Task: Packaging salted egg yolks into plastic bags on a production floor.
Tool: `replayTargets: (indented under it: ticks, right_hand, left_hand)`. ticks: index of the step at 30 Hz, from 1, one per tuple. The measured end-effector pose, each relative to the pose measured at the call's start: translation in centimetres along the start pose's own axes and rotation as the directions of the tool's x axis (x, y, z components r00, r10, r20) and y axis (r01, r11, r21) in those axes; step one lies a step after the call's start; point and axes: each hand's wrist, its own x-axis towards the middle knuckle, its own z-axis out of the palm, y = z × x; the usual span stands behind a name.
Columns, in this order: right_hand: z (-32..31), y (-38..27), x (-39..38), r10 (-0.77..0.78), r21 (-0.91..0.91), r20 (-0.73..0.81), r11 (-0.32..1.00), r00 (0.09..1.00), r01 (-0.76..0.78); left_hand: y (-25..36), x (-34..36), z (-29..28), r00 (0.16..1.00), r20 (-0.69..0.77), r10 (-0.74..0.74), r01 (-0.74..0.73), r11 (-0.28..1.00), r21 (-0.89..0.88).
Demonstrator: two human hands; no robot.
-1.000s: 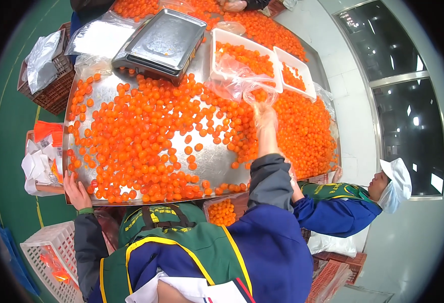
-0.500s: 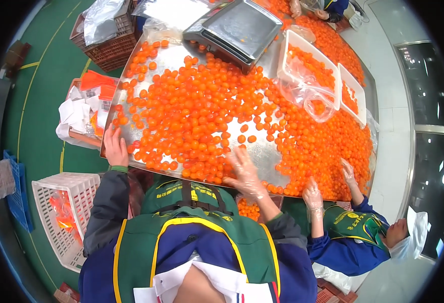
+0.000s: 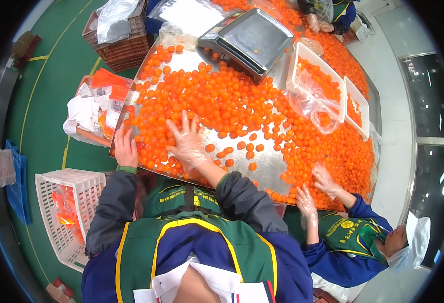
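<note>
My bare left hand (image 3: 125,149) rests at the near left edge of a steel table (image 3: 263,165), fingertips against small round orange fruits (image 3: 206,96). My right hand (image 3: 186,144), in a clear plastic glove, lies spread over fruits just right of my left hand, beside a patch of bare metal. Both hands have their fingers apart and hold nothing that I can see.
A scale (image 3: 249,38) stands behind the fruits, beside white tubs (image 3: 342,108) and clear bags (image 3: 310,103). Crates (image 3: 118,48) and a white basket (image 3: 47,207) flank the left. A gloved co-worker (image 3: 353,237) works at my right; another (image 3: 333,12) is across the table.
My right hand has come from among the bags at the tubs down and leftward onto the fruits near my left hand. The co-worker's hands at right now show among fruits. The view has shifted.
</note>
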Motion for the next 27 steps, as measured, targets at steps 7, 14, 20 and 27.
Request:
replayTargets:
  ticks: [7,14,20,27]
  right_hand:
    - [-1.4,11.0,0.9,0.096,0.53,-0.487,0.822,0.868,0.207]
    - [-4.3,15.9,4.3,-0.137,0.042,-0.649,0.976,0.748,0.215]
    - [-4.4,15.3,4.0,0.255,0.711,-0.083,0.692,0.963,-0.122]
    - [-5.1,13.7,-1.1,0.164,0.923,0.169,-0.371,0.972,-0.099]
  left_hand:
    - [0.4,0.5,-0.2,1.0,-0.009,-0.021,0.021,1.0,-0.016]
    - [0.7,0.1,-0.6,0.999,-0.002,-0.047,0.047,0.999,0.016]
    - [0.7,0.3,-0.1,0.999,-0.036,-0.032,0.034,0.997,0.074]
    - [0.3,0.4,-0.2,0.999,-0.017,-0.04,0.041,0.995,0.093]
